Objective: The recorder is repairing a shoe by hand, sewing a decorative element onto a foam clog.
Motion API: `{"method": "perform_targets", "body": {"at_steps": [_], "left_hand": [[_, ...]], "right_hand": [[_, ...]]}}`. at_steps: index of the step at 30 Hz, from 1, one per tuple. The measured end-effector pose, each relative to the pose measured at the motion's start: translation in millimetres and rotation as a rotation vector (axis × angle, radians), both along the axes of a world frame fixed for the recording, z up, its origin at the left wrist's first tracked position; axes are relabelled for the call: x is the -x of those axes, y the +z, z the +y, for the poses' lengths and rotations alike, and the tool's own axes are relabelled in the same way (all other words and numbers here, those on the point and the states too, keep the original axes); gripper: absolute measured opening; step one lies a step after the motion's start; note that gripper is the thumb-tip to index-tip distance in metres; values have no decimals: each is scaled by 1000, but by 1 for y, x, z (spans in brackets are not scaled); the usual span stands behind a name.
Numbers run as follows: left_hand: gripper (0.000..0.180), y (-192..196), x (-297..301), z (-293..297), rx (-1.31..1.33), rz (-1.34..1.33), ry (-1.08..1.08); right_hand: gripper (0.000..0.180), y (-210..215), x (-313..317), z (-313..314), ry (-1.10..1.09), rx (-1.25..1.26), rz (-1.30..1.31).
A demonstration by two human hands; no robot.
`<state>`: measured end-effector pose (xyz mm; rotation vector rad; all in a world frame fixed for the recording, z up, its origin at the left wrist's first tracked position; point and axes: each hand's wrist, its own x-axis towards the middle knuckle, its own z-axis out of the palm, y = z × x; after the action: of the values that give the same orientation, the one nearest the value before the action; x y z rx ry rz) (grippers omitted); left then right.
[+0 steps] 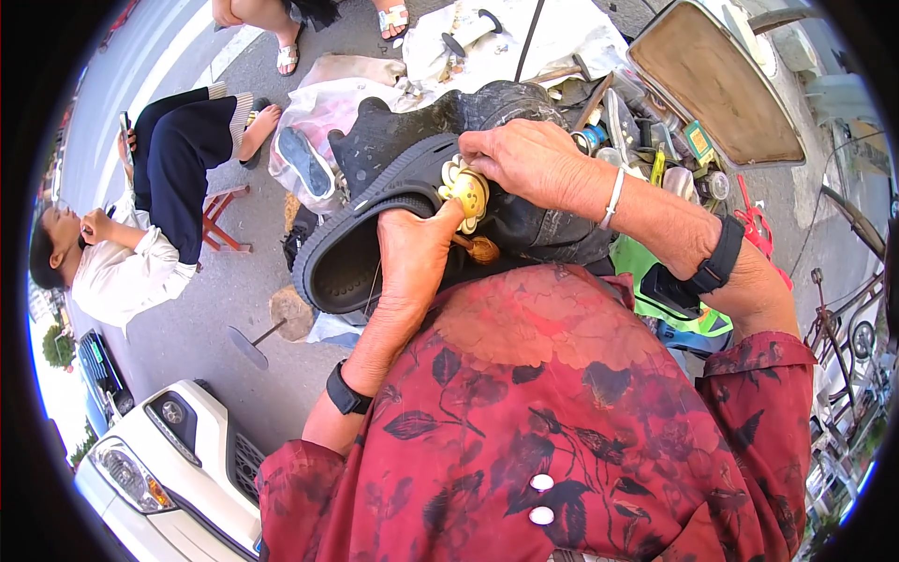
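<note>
A black clog (326, 258) with a ridged sole edge lies tilted over dark covering in front of me. My left hand (417, 248) grips it, fingers inside the opening and thumb against a yellow flower-shaped charm (468, 195) with a smiling face. My right hand (524, 161) is closed at the upper edge of the charm; its fingertips hide whatever is pinched there. Just below the charm, a rounded brown wooden handle (482, 249) sticks out beside my left hand. A thin thread-like line hangs near my left wrist.
A seated person (140, 234) is at the left; another person's sandalled feet (393, 21) show at the top. A shoe in a plastic bag (304, 161), a wood block (290, 314), cluttered tools and jars (688, 178), a padded brown board (716, 84) and a white car (173, 478) surround me.
</note>
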<state>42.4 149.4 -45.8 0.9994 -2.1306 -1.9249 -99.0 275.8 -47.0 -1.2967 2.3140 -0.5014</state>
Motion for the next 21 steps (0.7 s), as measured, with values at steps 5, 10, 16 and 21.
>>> {"method": "perform_targets", "body": {"at_steps": [5,10,16,21], "left_hand": [[31,1,2,1,11,30,11],[31,-5,1,0,53,48,-1],[31,-8,2,2,130,31,24],[31,-9,4,6,240,41,50]], "right_hand": [[23,3,0,1,-1,4,4],[22,4,0,2,17,-6,51],[22,6,-1,1,35,-18,103],[22,-3,0,1,35,-7,148]]}}
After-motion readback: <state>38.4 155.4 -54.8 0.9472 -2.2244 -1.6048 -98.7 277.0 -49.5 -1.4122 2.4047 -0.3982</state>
